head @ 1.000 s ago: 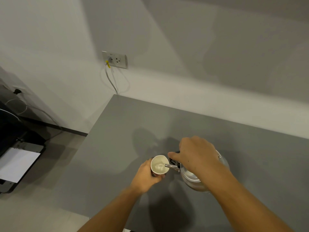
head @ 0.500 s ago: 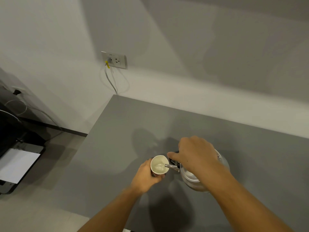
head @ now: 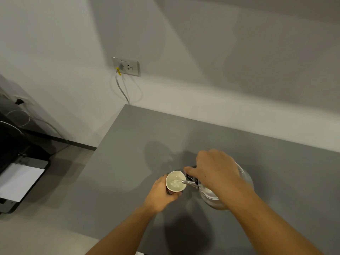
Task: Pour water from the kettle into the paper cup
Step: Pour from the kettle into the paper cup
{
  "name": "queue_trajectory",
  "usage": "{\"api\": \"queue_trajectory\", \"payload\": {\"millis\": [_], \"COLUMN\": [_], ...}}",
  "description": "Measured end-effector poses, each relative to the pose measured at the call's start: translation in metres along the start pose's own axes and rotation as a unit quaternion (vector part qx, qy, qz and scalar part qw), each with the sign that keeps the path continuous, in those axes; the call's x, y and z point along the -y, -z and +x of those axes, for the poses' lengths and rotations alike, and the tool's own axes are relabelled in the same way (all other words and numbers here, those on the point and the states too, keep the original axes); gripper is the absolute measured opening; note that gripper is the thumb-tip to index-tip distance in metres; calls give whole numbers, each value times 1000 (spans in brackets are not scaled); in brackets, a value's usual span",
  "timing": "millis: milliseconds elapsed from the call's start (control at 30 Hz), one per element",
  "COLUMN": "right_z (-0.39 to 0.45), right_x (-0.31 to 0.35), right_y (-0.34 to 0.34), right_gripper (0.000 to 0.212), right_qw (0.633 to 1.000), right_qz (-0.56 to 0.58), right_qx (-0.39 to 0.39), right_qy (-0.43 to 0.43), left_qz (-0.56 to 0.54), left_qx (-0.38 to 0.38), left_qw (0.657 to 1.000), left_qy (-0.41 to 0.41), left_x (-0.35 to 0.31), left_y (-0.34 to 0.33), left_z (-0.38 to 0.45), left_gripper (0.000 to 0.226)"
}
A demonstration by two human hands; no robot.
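A white paper cup (head: 174,183) stands on the grey table (head: 128,162), and my left hand (head: 161,193) is wrapped around its side. A silver metal kettle (head: 211,196) is tilted toward the cup, with its spout (head: 188,183) over the rim. Water runs from the spout into the cup, which holds water. My right hand (head: 215,172) grips the kettle's dark handle from above and hides most of it.
The table's left edge drops to the floor. A black printer with white paper (head: 18,181) sits low at the left. A wall socket (head: 127,66) with a cable hangs behind the table's far corner.
Both hands, the cup and the kettle have stayed nearly in place, and water keeps running from the spout into the cup.
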State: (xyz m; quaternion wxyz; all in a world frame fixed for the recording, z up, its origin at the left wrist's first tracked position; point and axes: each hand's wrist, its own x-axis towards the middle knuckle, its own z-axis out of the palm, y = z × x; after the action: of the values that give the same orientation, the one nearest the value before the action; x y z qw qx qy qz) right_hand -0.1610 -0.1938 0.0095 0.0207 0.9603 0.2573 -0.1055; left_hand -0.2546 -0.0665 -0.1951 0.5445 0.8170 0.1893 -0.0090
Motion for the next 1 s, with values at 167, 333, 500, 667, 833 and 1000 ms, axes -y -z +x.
{"api": "queue_trajectory", "payload": {"millis": [167, 333, 500, 667, 833, 1000], "right_z": [0, 0, 1, 1, 0, 0], "right_x": [-1, -1, -2, -2, -3, -3], "right_y": [0, 0, -1, 0, 1, 1], "right_gripper": [50, 49, 50, 49, 49, 48], "right_qw": [1000, 1000, 1000, 1000, 1000, 1000], "right_qz": [2, 3, 8, 9, 11, 7], "right_qx": [-3, -7, -4, -9, -13, -14], "right_qy": [4, 3, 4, 5, 5, 2], "left_qz": [4, 2, -5, -8, 2, 6], "left_qx": [0, 1, 3, 1, -1, 0], "left_qw": [1000, 1000, 1000, 1000, 1000, 1000], "left_qy": [3, 0, 0, -2, -4, -5], "left_x": [0, 0, 0, -1, -1, -2], "left_y": [0, 0, 1, 1, 0, 0], "left_z": [1, 1, 0, 0, 0, -1], "left_gripper": [66, 64, 64, 64, 63, 63]}}
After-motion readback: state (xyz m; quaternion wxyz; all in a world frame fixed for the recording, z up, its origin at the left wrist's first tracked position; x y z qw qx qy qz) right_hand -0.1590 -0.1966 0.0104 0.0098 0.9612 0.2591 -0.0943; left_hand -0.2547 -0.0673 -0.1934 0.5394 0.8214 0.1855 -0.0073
